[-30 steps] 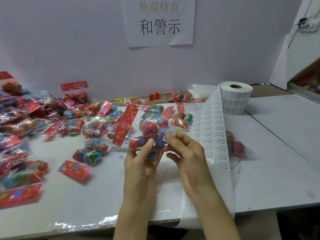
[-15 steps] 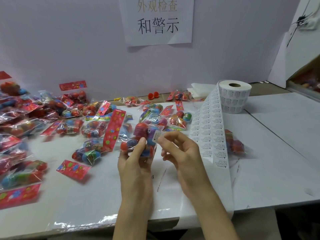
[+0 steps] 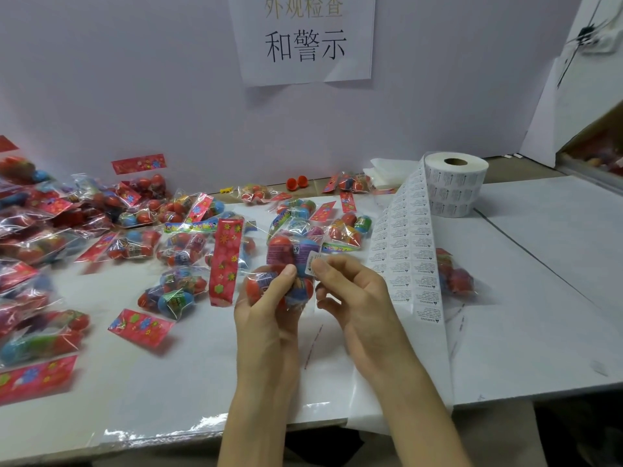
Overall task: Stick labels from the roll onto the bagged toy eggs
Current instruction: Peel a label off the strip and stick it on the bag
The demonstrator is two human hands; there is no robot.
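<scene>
Wrinkles threaten if you rush: your left hand (image 3: pixel 266 308) grips the bagged eggs (image 3: pixel 286 267) above the table (image 3: pixel 505 332), your right hand (image 3: pixel 350 291) pinches a label (image 3: pixel 312 263) against slippery, crinkled film.

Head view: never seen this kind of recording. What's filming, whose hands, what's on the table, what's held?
There is no machine here. A person wears a wide-angle camera on the head, looking forward and down at their own bare hands.

The left hand grips a clear bag of toy eggs, lifted above the white table. The right hand pinches a small white label against that bag.

To the right stands the label roll, with its strip of labels trailing down toward the person. More bagged eggs with red header cards lie across the left and middle. A paper sign hangs on the wall behind.
</scene>
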